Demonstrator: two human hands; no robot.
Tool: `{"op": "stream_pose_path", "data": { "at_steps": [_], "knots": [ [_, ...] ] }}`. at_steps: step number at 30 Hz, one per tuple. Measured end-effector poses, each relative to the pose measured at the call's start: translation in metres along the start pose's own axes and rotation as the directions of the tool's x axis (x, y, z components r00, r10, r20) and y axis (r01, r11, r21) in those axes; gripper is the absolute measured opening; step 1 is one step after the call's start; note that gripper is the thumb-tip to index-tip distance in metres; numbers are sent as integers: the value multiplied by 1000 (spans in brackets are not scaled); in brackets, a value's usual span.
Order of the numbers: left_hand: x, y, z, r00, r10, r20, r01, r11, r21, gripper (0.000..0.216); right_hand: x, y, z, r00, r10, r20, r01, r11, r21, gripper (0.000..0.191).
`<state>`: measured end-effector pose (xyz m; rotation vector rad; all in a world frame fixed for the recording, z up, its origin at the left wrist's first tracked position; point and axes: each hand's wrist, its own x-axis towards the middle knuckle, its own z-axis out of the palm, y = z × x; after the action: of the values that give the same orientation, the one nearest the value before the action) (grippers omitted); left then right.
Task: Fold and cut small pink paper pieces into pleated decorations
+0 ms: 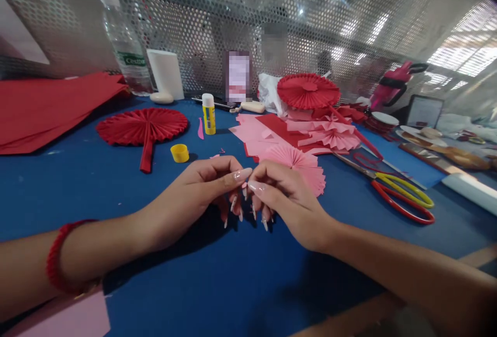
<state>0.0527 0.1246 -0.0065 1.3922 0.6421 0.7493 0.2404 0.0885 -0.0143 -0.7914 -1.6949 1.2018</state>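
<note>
Head view: the left hand and right hand are curled above the blue table, their fingertips meeting at center. Whether they pinch anything cannot be determined. A pink paper fan lies just beyond the right hand. To its left are a yellow cap, a glue stick, and a red paper fan. Scissors lie to the right.
</note>
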Motion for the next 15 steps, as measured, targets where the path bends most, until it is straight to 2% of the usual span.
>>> {"op": "stream_pose_path", "data": {
  "at_steps": [9,15],
  "knots": [
    [-1,-1,1,999,24,39,-26,998,54,33,3,-2,0,999,37,30,-37,999,20,10],
    [-1,-3,1,999,15,31,-17,998,65,31,2,-4,0,999,32,36,-31,999,-32,16]
  ]
}}
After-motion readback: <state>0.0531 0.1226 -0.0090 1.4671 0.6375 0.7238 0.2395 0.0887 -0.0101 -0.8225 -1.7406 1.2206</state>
